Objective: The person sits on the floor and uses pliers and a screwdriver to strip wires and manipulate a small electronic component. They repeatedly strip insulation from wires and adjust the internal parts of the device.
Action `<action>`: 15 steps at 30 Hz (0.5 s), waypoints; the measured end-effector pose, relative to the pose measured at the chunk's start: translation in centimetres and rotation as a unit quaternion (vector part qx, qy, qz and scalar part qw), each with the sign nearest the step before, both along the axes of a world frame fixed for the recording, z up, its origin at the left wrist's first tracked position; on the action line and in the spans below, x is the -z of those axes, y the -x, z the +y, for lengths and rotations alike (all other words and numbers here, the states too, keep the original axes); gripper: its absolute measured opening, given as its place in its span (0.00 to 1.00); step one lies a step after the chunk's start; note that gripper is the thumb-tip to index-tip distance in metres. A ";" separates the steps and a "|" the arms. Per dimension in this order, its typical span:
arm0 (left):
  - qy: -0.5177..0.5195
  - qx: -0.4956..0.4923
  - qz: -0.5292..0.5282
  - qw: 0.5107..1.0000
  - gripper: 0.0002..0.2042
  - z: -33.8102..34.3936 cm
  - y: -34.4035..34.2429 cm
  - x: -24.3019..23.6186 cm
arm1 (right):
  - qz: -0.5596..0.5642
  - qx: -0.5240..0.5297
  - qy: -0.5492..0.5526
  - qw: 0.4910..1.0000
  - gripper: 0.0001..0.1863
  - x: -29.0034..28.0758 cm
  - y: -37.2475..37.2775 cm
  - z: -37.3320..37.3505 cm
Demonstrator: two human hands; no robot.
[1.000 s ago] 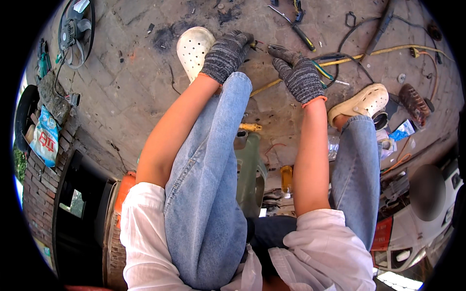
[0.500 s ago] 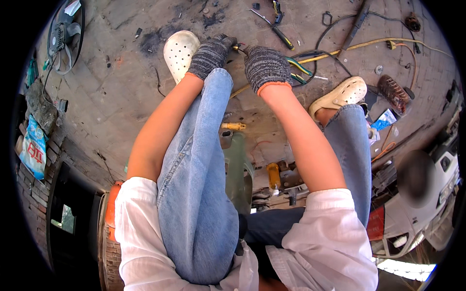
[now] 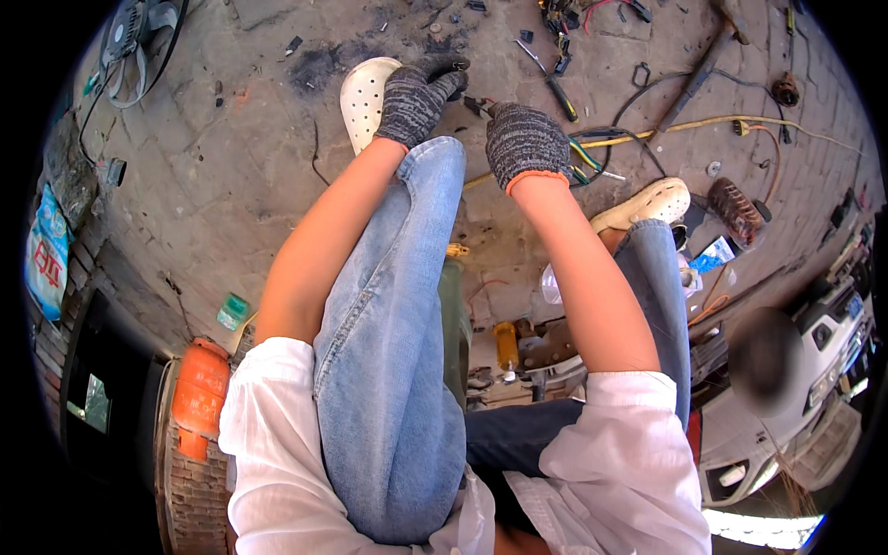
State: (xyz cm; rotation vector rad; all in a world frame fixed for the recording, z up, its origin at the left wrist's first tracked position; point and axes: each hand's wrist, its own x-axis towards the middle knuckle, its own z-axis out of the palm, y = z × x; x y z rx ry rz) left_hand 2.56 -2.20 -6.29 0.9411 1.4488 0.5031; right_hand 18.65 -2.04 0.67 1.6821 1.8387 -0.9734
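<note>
My left hand [image 3: 416, 100], in a dark grey knit glove with an orange cuff, is beside the cream clog [image 3: 365, 97] on my left foot. Its fingers stretch to the right and stand apart, and nothing shows between them. Across a small gap, my right hand [image 3: 527, 143], gloved alike, is closed around pliers [image 3: 581, 159]. Their green and yellow handles come out past the palm, and the dark jaws point toward my left hand. My palm hides the middle of the pliers.
A screwdriver [image 3: 561, 98] lies ahead of my right hand. To its right are a yellow cable [image 3: 684, 129], black cords and a hammer [image 3: 696, 79]. An orange gas cylinder [image 3: 201, 387] stands at left. A fan [image 3: 125, 42] sits far left, a white car [image 3: 768, 407] at right.
My hands have moved apart. The left fingers have spread and the small yellow piece between the hands no longer shows. The pliers' jaws have come into sight; the view has shifted.
</note>
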 end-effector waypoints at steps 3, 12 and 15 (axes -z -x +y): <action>0.129 -0.185 -0.307 0.925 0.18 0.0 0.8 -1.8 | 0.073 -0.010 0.009 0.997 0.15 0.6 -3.3 -1.3; 0.117 -0.078 -0.344 0.928 0.19 0.5 -0.1 -6.8 | 0.138 -0.071 0.026 0.988 0.16 -6.4 -11.9 2.0; 0.125 -0.045 -0.296 0.946 0.16 0.9 -1.6 -7.6 | 0.164 -0.021 0.023 0.986 0.14 -9.4 -15.6 2.2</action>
